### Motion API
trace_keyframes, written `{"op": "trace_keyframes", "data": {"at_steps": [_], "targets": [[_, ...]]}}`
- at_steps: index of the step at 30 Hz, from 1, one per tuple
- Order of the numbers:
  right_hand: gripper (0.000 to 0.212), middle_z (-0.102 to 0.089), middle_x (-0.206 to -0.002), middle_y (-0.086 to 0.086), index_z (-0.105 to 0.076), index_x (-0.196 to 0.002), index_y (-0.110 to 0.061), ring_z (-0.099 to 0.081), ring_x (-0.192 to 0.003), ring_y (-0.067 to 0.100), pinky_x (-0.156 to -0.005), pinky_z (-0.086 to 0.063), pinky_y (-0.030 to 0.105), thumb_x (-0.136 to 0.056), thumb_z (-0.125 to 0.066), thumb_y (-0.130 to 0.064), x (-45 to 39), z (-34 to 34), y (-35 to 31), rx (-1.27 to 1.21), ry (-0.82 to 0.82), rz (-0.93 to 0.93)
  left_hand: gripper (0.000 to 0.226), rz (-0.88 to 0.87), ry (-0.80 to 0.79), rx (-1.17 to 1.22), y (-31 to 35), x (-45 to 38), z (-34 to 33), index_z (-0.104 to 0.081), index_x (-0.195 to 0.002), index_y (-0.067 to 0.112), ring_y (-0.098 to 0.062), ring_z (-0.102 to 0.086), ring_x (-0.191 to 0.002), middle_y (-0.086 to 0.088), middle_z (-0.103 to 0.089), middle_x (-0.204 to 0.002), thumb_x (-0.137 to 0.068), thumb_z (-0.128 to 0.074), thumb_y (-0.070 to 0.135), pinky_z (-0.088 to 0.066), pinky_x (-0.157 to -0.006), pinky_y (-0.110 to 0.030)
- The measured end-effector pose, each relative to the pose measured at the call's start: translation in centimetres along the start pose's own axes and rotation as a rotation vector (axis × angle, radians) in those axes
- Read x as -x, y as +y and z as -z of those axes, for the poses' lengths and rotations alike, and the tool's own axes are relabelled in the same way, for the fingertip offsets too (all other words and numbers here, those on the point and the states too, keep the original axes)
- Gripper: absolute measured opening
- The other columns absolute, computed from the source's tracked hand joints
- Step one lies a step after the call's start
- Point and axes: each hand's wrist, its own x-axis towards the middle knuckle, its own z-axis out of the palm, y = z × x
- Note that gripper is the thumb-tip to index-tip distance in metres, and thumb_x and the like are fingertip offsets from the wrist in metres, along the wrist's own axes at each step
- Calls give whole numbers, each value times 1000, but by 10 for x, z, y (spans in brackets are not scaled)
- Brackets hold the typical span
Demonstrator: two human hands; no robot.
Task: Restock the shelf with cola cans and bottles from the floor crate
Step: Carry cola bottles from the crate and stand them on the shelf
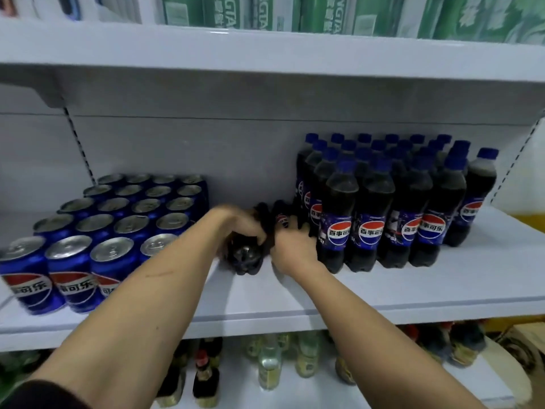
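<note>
Nearest the camera, both bare forearms reach in over the front edge of the shelf (pixel 383 302), which juts out white and flat above a lower tier of mixed glass bottles (pixel 269 364).

The left hand (pixel 244 224) curls its fingers round a cola bottle lying on its side (pixel 244 258), base toward the camera. It looks to be lying down so it can slide in under the low board above, to be stood up afterwards. The right hand (pixel 292 246) is also curled, gripping a second dark bottle (pixel 281 218) just beside the first; how many bottles sit under the two hands is hard to tell through the blur.

Both are held in the gap between the two stocks. To the left stands the block of cola cans (pixel 112 219), packed in tidy rows from the front lip to the back wall. To the right, the standing bottles (pixel 392 202) form a tight cluster, the nearest touching or almost touching the right hand, so that is the side most likely to get knocked.

Open room is the bare strip from this gap out to the front edge, and the stretch in front of the bottles. Overhead, the upper shelf board (pixel 265 54) hangs close above the caps, leaving little height for upright lifting. The floor crate is out of view.
</note>
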Motion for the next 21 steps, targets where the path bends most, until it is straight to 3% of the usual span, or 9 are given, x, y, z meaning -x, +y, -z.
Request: {"op": "trace_keyframes", "data": {"at_steps": [3,5,7,10,13,16,19,21], "targets": [[78,-24,-150,13,-25,-150,-15,-32,-133,42,-102,-41,52,-89,-60,-47,1,10,2,-139,-67,-21,47,-29,67,16,-2,0,6,-57,-121,6,-36,-71,-93,-21,-69,-107,-83,-71,31,-60,-80,-47],[91,-19,-155,15,-15,-154,-13,-28,-139,42,-108,-36,48,-87,-61,-54,-4,15,2,-246,-147,-83,60,-155,210,-42,-5,-10,1,-49,-137,10,-31,-65,-110,-13,-63,-125,-89,-68,40,-54,-92,-37],[97,-23,-154,20,-10,-154,-7,-32,-140,41,-110,-34,42,-88,-61,-56,-8,11,0,-363,-198,-175,66,-205,310,-26,-7,-19,-12,-39,-147,12,-29,-57,-121,-13,-53,-140,-94,-64,41,-46,-93,-30],[92,-49,-142,19,-25,-148,-1,-51,-128,34,-99,-44,35,-85,-67,-54,-7,3,-5,-509,-215,-271,53,-153,317,111,-10,-38,-19,-56,-132,4,-30,-62,-111,-18,-62,-128,-91,-67,35,-49,-89,-34],[82,-59,-131,14,-35,-140,-2,-59,-118,31,-90,-50,33,-82,-73,-44,-7,3,-4,-599,-219,-321,37,-158,311,252,-16,-36,-21,-62,-113,6,-29,-65,-99,-16,-67,-110,-88,-70,30,-53,-85,-35],[74,-65,-118,10,-53,-127,-6,-64,-106,29,-90,-55,37,-70,-76,-47,2,0,-1,-712,-218,-324,42,-140,355,377,-19,-31,-32,-62,-116,2,-31,-67,-97,-17,-67,-109,-84,-74,26,-56,-85,-38],[70,-64,-113,7,-49,-124,-9,-63,-103,26,-90,-53,38,-68,-77,-41,22,-3,8,-870,-186,-307,48,-146,470,541,-23,-15,-49,-62,-118,0,-26,-64,-90,-16,-66,-108,-79,-79,23,-52,-69,-29],[58,-63,-109,3,-46,-122,-11,-63,-99,21,-84,-53,33,-76,-77,-30,40,-4,18,-1039,-157,-264,45,-214,599,630,-24,3,-63,-58,-110,5,-26,-64,-96,-15,-64,-108,-77,-82,25,-54,-80,-33]]}}
